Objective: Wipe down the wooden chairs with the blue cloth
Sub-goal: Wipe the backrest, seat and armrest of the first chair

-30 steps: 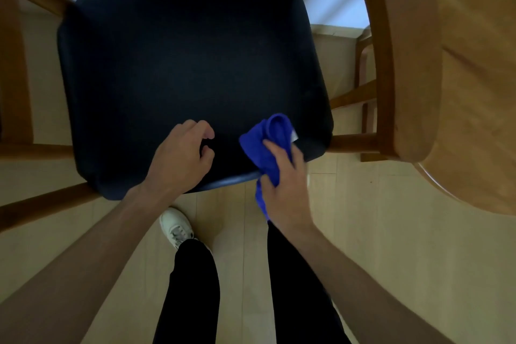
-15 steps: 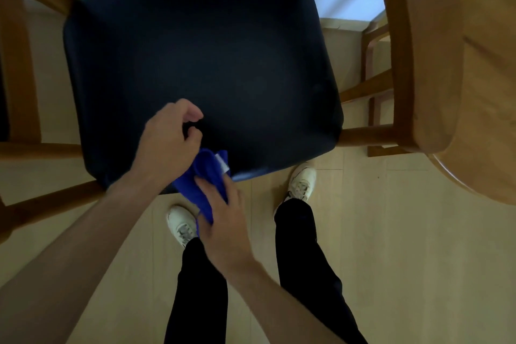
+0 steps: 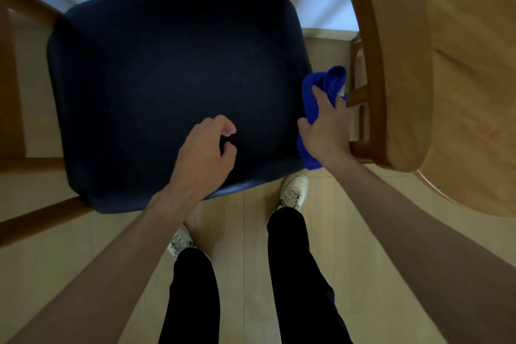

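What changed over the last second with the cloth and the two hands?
The right hand, gripping the blue cloth throughout, swept it along the seat's front edge toward the left hand, then back out to the seat's right side beside the wooden rail. The left hand stayed over the dark seat near its front, fingers curled, holding nothing.
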A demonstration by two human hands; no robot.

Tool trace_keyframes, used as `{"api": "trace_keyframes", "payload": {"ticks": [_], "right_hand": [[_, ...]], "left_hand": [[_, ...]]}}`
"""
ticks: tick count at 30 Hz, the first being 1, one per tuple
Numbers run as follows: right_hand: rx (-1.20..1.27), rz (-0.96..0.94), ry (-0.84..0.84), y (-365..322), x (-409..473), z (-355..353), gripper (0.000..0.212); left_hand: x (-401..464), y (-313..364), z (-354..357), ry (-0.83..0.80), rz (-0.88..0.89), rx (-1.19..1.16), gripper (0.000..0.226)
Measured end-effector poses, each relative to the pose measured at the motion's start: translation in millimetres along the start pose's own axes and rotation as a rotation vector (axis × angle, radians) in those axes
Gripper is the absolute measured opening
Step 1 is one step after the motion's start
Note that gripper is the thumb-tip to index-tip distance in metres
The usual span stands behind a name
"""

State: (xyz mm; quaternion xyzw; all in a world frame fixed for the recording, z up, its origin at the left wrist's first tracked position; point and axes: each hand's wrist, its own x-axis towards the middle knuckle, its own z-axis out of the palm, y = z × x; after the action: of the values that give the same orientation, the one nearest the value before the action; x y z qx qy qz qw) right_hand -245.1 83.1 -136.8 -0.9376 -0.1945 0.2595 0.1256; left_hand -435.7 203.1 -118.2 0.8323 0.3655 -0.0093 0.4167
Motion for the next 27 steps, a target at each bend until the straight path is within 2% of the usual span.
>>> {"api": "trace_keyframes", "payload": {"ticks": [4, 7, 10, 12, 15, 20, 27], "right_hand": [[0.117, -0.018, -0.07, 4, -19, -4, 0.072], [0.224, 0.083, -0.063, -6, -36, 7, 0.08], [0.305, 0.284, -0.088, -13, -26, 10, 0.101], [0.254, 0.312, -0.131, -20, -18, 12, 0.113], [0.226, 0.316, -0.124, -35, -1, 9, 0.111], [0.334, 0.436, -0.094, -78, 54, 0, 0.105], [0.238, 0.171, -0.071, -147, 136, -21, 0.094]], "left_hand": [[14, 12, 9, -0.023, -0.023, 0.01, 0.022], [22, 22, 15, -0.036, -0.024, 0.023, 0.022], [30, 26, 19, -0.038, -0.021, 0.02, 0.022], [38, 25, 19, -0.024, -0.038, 0.0, 0.022], [45, 23, 17, 0.015, -0.108, -0.066, 0.023], [45, 11, 5, 0.101, -0.179, -0.111, 0.024], [39, -14, -17, 0.164, -0.223, -0.068, 0.021]]}}
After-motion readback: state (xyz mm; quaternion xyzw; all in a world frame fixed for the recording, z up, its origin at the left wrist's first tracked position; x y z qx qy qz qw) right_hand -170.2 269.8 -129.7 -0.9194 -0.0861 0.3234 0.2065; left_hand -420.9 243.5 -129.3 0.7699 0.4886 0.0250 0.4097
